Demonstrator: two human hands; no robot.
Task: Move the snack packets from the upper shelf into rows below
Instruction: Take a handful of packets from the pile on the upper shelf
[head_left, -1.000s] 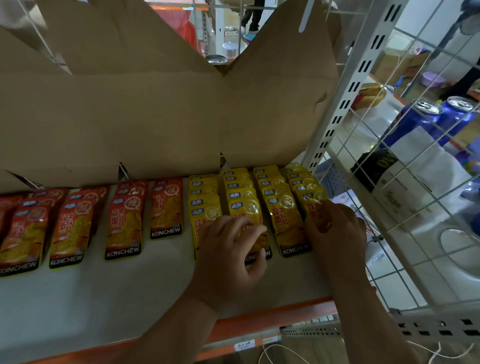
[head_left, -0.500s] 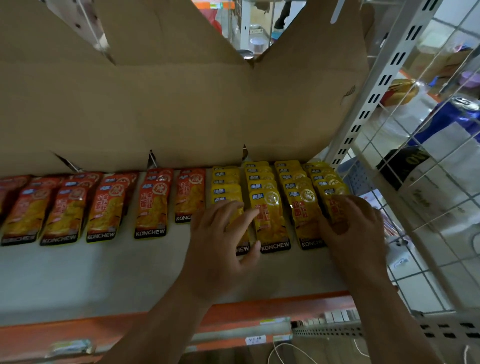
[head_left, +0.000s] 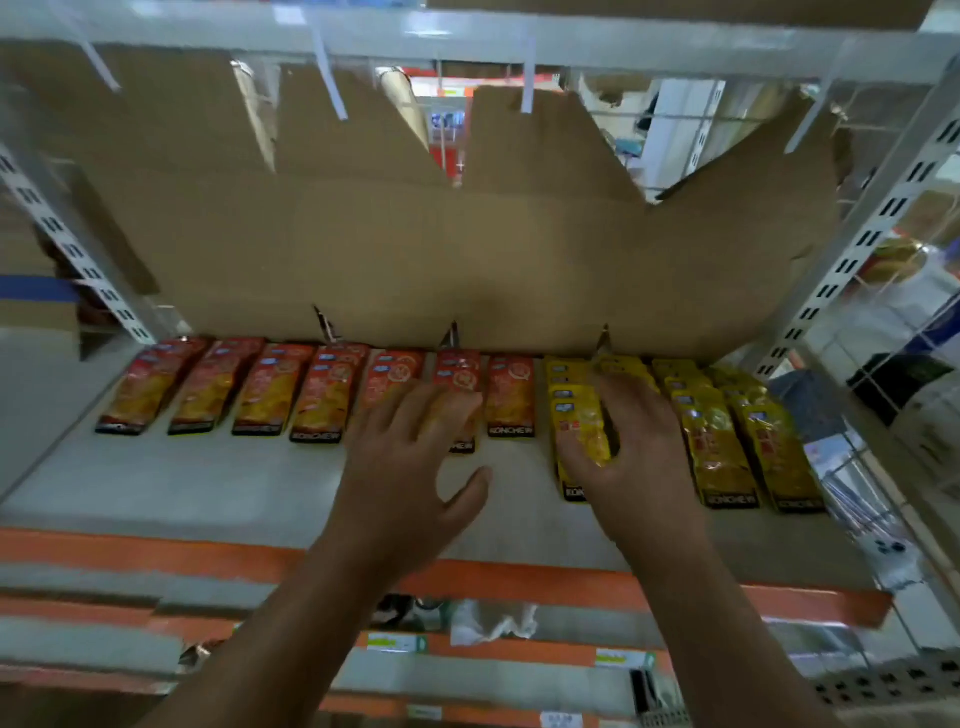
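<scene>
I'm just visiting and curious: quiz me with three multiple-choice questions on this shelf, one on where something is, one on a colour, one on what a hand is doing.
1. Next to the red packets, the yellow packets lie to their: A) right B) left C) front.
2. The shelf's front edge is: A) blue B) orange C) green.
3. The left hand is: A) clenched B) gripping a can C) spread flat.
Answers: A, yellow rows fill the shelf's right end; B, an orange bar runs along the front; C, its straight fingers rest on red packets.
</scene>
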